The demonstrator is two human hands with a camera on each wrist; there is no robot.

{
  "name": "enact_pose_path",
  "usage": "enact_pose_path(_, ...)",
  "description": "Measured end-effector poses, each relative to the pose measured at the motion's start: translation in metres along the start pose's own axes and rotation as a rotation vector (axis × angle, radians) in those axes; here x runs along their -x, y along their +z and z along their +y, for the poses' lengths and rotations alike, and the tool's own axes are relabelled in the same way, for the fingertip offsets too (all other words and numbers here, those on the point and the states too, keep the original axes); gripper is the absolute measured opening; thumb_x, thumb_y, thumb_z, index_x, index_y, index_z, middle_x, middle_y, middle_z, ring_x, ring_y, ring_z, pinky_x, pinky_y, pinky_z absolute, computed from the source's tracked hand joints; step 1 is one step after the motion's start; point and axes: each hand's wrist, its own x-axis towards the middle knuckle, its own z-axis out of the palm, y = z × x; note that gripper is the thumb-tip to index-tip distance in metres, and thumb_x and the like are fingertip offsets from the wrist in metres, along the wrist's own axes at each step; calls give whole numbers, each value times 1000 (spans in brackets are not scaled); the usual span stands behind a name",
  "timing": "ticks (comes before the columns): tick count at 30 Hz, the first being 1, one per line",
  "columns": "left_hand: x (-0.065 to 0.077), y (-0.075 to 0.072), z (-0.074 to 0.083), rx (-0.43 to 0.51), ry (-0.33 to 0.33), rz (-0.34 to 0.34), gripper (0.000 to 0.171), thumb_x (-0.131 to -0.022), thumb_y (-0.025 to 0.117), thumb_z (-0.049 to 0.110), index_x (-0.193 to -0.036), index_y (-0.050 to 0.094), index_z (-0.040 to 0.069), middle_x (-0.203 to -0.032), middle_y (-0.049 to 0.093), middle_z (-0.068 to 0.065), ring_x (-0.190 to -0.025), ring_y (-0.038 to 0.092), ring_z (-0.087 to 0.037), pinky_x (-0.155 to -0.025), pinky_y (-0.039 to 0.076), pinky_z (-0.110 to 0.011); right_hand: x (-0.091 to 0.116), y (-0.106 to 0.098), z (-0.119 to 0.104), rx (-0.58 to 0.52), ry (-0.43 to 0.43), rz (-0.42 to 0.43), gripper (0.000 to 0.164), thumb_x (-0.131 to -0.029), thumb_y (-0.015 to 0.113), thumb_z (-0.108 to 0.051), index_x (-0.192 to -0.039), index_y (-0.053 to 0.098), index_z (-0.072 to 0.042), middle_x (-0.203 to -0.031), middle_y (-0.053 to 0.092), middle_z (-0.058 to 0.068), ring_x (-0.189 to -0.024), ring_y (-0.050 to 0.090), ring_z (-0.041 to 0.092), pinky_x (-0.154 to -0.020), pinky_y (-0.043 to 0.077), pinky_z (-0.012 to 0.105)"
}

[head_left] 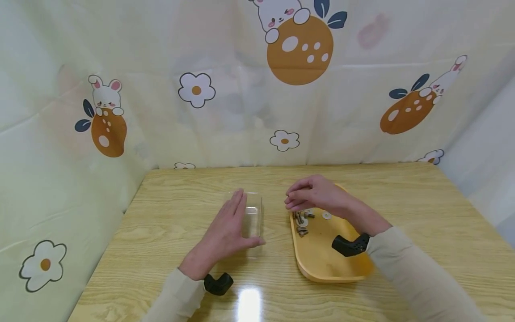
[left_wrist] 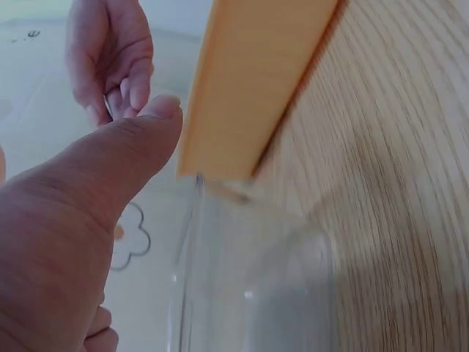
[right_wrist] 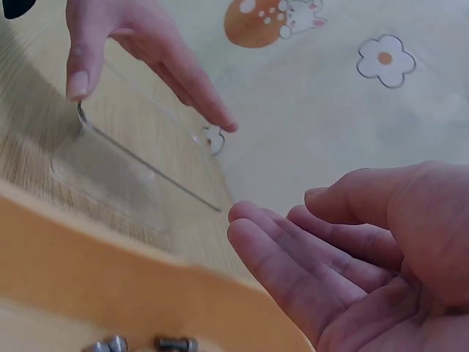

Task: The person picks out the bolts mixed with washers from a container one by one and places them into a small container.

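A clear rectangular plastic box point(head_left: 253, 223) stands on the table, partly hidden by my left hand point(head_left: 227, 228). The left fingers are straight and lie along its far left side, while the thumb point(right_wrist: 79, 73) is spread at a near corner. Over the far left rim of the yellow tray point(head_left: 326, 261) hovers my right hand point(head_left: 315, 194), fingers loosely bent. No object shows in its palm in the right wrist view. Below it, several bolts point(head_left: 301, 231) and flat washers point(head_left: 327, 215) lie in the tray's left and far part.
The wood-grain table point(head_left: 181, 197) carries both containers, with a gap of tabletop between them. A patterned curtain point(head_left: 237, 112) hangs behind the table and along its sides. Black wrist cameras point(head_left: 350, 245) are strapped at both cuffs.
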Motion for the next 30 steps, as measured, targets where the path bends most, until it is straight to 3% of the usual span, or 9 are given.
enact_pose_path(7,-2,1,17,25,52,-23,122,-77,75,65,-159,9,3,-168,8,-13,-155,13,-27,-124,21,-46,6,-13,10,-1,3,14,36,-103,52,-9,-130,52,15,-121,63,32,-107,70,32,-92,58,41)
enact_pose_path(15,-6,5,35,47,76,-66,117,-82,66,68,-160,6,4,-168,1,-9,-155,8,-25,-125,17,-43,7,-21,20,37,17,34,37,-104,49,-11,-129,52,16,-122,64,32,-111,68,36,-98,52,50)
enact_pose_path(23,-14,15,52,32,145,-63,115,-84,62,71,-159,10,3,-168,7,-13,-155,11,-25,-125,20,-41,10,-25,29,154,40,99,36,-103,52,-12,-129,55,14,-119,67,29,-108,69,36,-94,55,47)
enact_pose_path(30,-18,27,67,34,169,-109,111,-86,51,75,-160,7,5,-168,6,-12,-155,10,-24,-125,21,-40,5,-25,38,203,41,112,33,-101,55,-10,-124,58,14,-117,68,29,-103,71,34,-91,57,47)
